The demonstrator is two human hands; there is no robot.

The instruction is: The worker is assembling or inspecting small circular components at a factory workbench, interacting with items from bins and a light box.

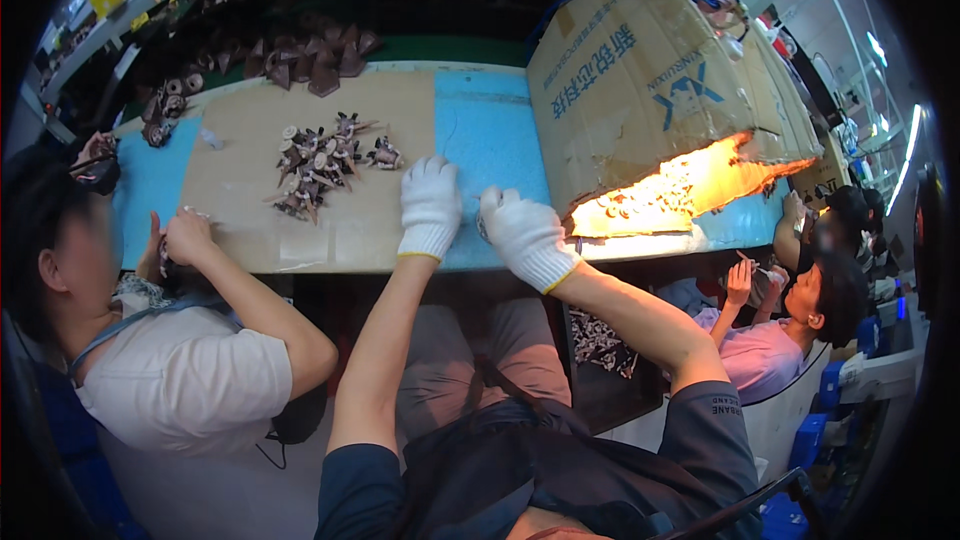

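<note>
My left hand (430, 205), in a white knit glove, is at the seam between the tan board (390, 240) and the blue mat (480, 130). Its fingers are curled together, their tips turned away from view. Over the blue mat, close to its front edge, my right hand (527, 235) is closed in a matching glove. A small dark bit shows by its fingers, too little to name. Beyond my left hand lies a pile of small dark and pale parts (318, 165), with a few loose parts (383, 153) next to it.
At right stands a large cardboard box (640, 70), a bright orange glow (660, 195) in its opening. Brown pointed pieces (320, 60) line the bench's far side. One co-worker (190, 340) sits at left, another (775, 325) at right. A dark tray of small parts (603, 340) is below my right forearm.
</note>
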